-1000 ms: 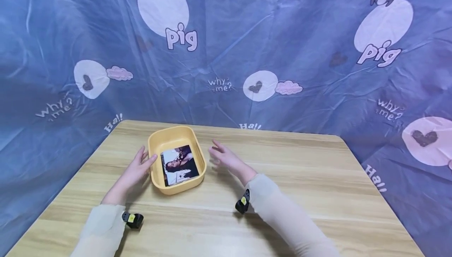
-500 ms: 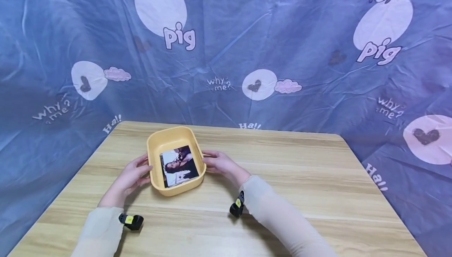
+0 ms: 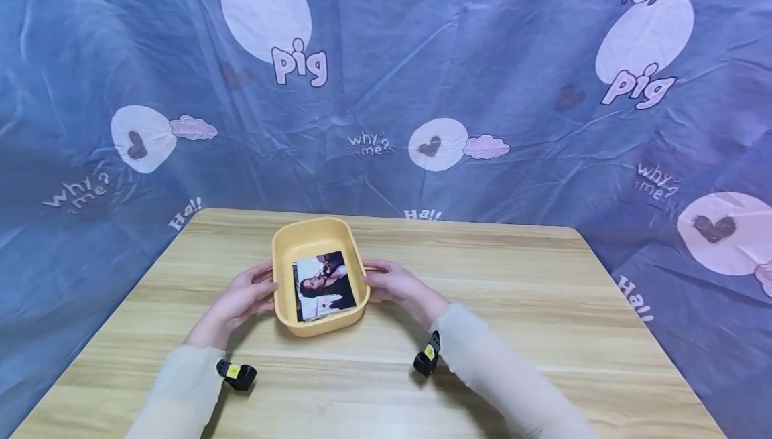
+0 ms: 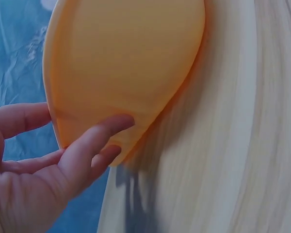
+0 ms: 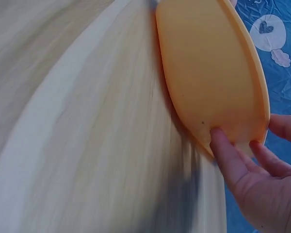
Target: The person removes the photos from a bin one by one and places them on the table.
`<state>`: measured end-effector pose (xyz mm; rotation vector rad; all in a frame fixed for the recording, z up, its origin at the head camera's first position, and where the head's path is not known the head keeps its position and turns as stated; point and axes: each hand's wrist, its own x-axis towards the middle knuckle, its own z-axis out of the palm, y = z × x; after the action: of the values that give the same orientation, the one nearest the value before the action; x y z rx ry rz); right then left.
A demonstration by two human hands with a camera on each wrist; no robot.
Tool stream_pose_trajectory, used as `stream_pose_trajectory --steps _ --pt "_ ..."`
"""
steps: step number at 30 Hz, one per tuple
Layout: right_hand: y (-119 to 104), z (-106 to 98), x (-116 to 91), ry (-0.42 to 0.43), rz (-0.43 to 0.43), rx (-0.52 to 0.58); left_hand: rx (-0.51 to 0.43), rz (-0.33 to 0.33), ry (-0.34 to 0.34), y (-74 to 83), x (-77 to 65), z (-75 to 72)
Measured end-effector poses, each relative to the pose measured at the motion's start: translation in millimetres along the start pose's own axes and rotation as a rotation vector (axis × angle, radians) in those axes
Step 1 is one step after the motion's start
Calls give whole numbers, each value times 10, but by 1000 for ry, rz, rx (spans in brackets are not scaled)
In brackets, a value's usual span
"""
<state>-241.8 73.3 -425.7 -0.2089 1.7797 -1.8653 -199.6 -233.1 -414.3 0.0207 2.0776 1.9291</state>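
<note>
A yellow plastic storage box (image 3: 322,327) with rounded corners is on the wooden table, left of the middle. Inside it lie photo prints (image 3: 326,285), the top one picturing a person with long dark hair. On the box's left side, my left hand (image 3: 241,298) grips the wall, thumb at the rim and fingers against the outside. My right hand (image 3: 401,287) holds the opposite wall the same way. Both wrist views show the outer wall of the box (image 4: 126,48) with fingertips against it; the photos are hidden there.
The light wood table (image 3: 512,291) reaches well to the right of the box. Behind it hangs a blue printed cloth (image 3: 374,77). A small black camera is strapped to each wrist, one of them the left wrist camera (image 3: 238,374).
My right hand has come in from the side and taken hold of the box, and my left hand has tightened on its wall. Box and hands have then shifted right.
</note>
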Motion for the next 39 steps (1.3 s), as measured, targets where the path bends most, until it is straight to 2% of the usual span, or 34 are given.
stream_pose_trajectory --steps 5,12,17,22,29,33,36,39 --pt "-4 -186 -238 45 13 -29 -18 -21 -22 9 127 243" --pt "31 -511 -606 121 16 -78 -59 -42 -59 67 302 699" --pt "61 -630 -854 140 11 -94 -94 -65 -94 103 350 904" --pt "104 -658 -1044 142 -6 -102 -144 -90 -124 81 351 995" --pt "73 -659 -1117 167 -16 -137 -207 -106 -98 53 357 1061" --pt "-46 -633 -1103 262 -30 -215 -204 -110 -88 63 377 1091" --pt "-194 -590 -1062 360 -82 -274 -191 -109 -82 77 392 1112" --pt "-353 -496 -1000 394 -137 -268 -175 -107 -85 95 403 1128"
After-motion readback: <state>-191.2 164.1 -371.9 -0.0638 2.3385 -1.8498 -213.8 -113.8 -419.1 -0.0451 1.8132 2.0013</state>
